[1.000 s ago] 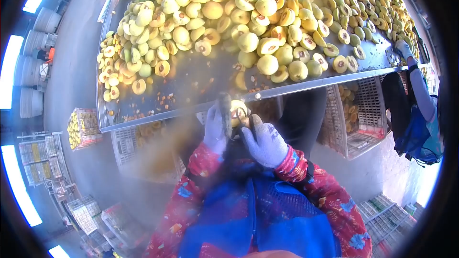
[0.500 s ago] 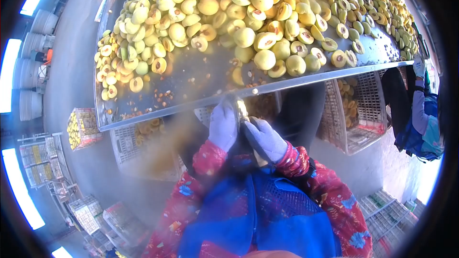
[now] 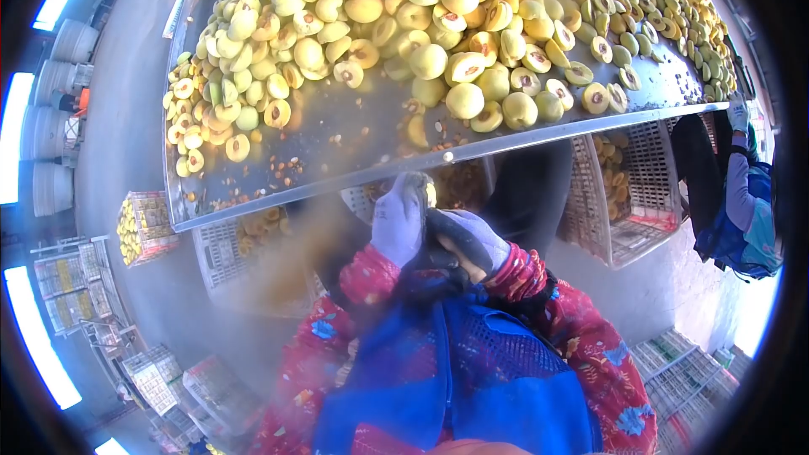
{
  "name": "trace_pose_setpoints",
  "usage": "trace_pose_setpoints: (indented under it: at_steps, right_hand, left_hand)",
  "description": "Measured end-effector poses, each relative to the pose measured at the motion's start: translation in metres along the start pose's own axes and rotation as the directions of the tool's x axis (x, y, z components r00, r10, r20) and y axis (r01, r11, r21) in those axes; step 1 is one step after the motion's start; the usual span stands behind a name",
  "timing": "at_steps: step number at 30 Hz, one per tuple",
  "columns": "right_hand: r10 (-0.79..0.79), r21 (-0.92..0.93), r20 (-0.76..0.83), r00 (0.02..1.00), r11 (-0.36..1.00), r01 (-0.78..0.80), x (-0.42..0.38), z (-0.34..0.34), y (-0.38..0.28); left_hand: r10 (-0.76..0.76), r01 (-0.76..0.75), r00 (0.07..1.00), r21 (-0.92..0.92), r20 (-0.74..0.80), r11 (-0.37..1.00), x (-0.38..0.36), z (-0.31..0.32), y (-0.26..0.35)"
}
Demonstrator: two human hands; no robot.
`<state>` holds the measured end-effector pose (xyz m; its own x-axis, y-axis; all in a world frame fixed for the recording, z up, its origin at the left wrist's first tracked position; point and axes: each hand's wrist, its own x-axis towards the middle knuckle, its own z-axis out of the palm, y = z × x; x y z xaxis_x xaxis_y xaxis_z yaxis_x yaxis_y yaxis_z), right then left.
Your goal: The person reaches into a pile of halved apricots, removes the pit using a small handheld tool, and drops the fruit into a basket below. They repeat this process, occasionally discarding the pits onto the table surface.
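Note:
My left hand (image 3: pixel 398 221), in a pale glove, is closed just below the table's front edge. A piece of yellow peach (image 3: pixel 431 192) shows at its fingertips, mostly hidden by the fingers. Close beside it on the right, my right hand (image 3: pixel 487 234), also gloved, is wrapped round a hand tool with a dark, tan-ended handle (image 3: pixel 474 271). The tool's working end is hidden between the hands. Beyond them, a big heap of whole and halved yellow peaches (image 3: pixel 362 8) covers much of the metal table (image 3: pixel 337 131).
Fruit crates stand under the table, including a slatted one (image 3: pixel 628 194) at right and a white one (image 3: pixel 221 251) at left. A co-worker (image 3: pixel 746 194) stands at the table's far right. White tubs (image 3: pixel 55 131) line the left side. Loose pits lie on the table.
My right hand has turned, so more of the tool's dark handle shows. My left hand has shifted slightly, staying near the table edge. The heap looks the same.

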<state>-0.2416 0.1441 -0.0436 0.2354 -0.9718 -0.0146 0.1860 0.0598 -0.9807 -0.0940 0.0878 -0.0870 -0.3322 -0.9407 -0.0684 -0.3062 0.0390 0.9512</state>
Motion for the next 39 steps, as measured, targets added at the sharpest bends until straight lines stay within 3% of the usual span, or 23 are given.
trace_pose_setpoints:
  at_steps: [1,3,5,8,11,13,14,15,16,17,18,19,21,23,25,26,27,30,32,35,37,38,39]
  right_hand:
    - [0.228,0.175,0.03,0.973,0.957,-0.229,-0.002,0.0,-0.008]
    - [0.39,0.641,0.305,0.869,0.591,-0.49,-0.004,-0.001,-0.003]
    - [0.073,0.814,0.574,0.816,-0.155,-0.559,-0.004,-0.005,0.029]
    - [-0.08,0.751,0.598,0.798,-0.292,-0.592,-0.001,-0.001,0.027]
    - [0.178,0.869,0.469,0.865,-0.268,-0.416,-0.001,0.006,0.018]
    - [-0.052,0.868,0.456,0.889,-0.193,-0.457,0.003,0.006,0.019]
    - [-0.165,0.868,0.449,0.878,-0.154,-0.473,0.005,0.006,0.02]
    - [-0.063,0.883,0.426,0.903,-0.186,-0.43,0.003,0.005,0.018]
    - [0.031,0.892,0.444,0.896,-0.111,-0.438,0.005,-0.001,0.019]
    - [0.133,0.892,0.452,0.882,-0.048,-0.449,0.002,-0.006,0.023]
    - [0.233,0.882,0.454,0.86,0.019,-0.47,0.002,-0.012,0.026]
    - [0.293,0.894,0.414,0.862,0.05,-0.446,0.0,-0.015,0.029]
    - [0.368,0.884,0.424,0.828,0.033,-0.467,-0.002,-0.02,0.036]
    - [0.4,0.869,0.442,0.803,0.03,-0.494,0.003,-0.021,0.041]
    - [0.398,0.85,0.468,0.789,0.041,-0.525,0.005,-0.021,0.042]
    - [0.486,0.829,0.394,0.78,0.18,-0.53,0.006,-0.019,0.034]
    - [0.559,0.785,0.303,0.772,0.313,-0.534,0.005,-0.014,0.022]
    - [0.59,0.679,0.179,0.787,0.505,-0.533,-0.004,-0.016,0.016]
    - [0.646,0.576,0.082,0.759,0.591,-0.565,-0.007,-0.018,-0.001]
    - [0.514,0.327,-0.069,0.855,0.821,-0.467,-0.007,-0.016,-0.011]
    - [0.48,0.276,-0.121,0.869,0.857,-0.435,0.002,-0.011,-0.011]
    - [0.476,0.281,-0.141,0.868,0.86,-0.426,0.006,-0.008,-0.011]
    - [0.37,0.138,-0.196,0.908,0.927,-0.348,0.008,-0.007,0.002]
  left_hand:
    - [-0.082,0.09,0.995,-0.172,0.054,0.981,-0.001,-0.003,0.0]
    - [-0.194,0.22,0.975,-0.46,0.105,0.86,-0.001,-0.003,-0.006]
    - [-0.283,0.265,0.955,-0.687,0.089,0.677,-0.001,-0.001,-0.028]
    - [-0.086,0.183,0.981,-0.686,0.173,0.704,0.001,-0.005,-0.01]
    - [-0.275,0.26,0.959,-0.592,0.067,0.763,0.007,-0.003,-0.024]
    - [-0.289,0.221,0.953,-0.454,-0.086,0.863,0.004,-0.009,0.015]
    - [-0.426,0.237,0.894,-0.659,-0.14,0.713,0.0,-0.02,0.018]
    - [-0.552,0.169,0.812,-0.828,-0.191,0.534,-0.004,-0.031,0.02]
    - [-0.41,0.12,0.911,-0.93,-0.036,0.346,-0.005,-0.073,-0.02]
    - [-0.362,0.162,0.91,-0.632,-0.201,0.758,-0.01,-0.095,-0.001]
    - [-0.301,0.39,0.881,0.201,-0.365,0.898,-0.016,-0.118,0.018]
    - [-0.232,0.536,0.826,0.59,-0.513,0.603,-0.022,-0.14,0.038]
    - [0.037,0.501,0.85,0.828,-0.526,0.25,-0.017,-0.17,0.024]
    - [-0.047,0.387,0.915,0.842,-0.4,0.376,0.018,-0.182,0.044]
    - [0.052,0.191,0.966,0.835,-0.253,0.515,0.078,-0.162,0.05]
    - [0.263,-0.029,0.958,0.869,-0.117,0.493,0.113,-0.153,0.031]
    - [0.279,-0.082,0.959,0.891,-0.051,0.446,0.145,-0.135,0.025]
    - [0.179,-0.127,0.979,0.975,0.095,0.181,0.21,-0.092,-0.011]
    - [0.125,-0.081,0.991,0.97,0.053,0.228,0.209,-0.08,-0.003]
    - [-0.002,-0.015,1.0,0.853,0.019,0.522,0.201,-0.089,-0.017]
    - [-0.338,0.302,0.941,0.376,0.029,0.876,0.174,-0.094,-0.001]
    - [-0.471,0.465,0.875,0.077,0.109,0.882,0.158,-0.097,0.004]
    - [-0.397,0.415,0.898,-0.062,0.191,0.908,0.141,-0.101,-0.001]
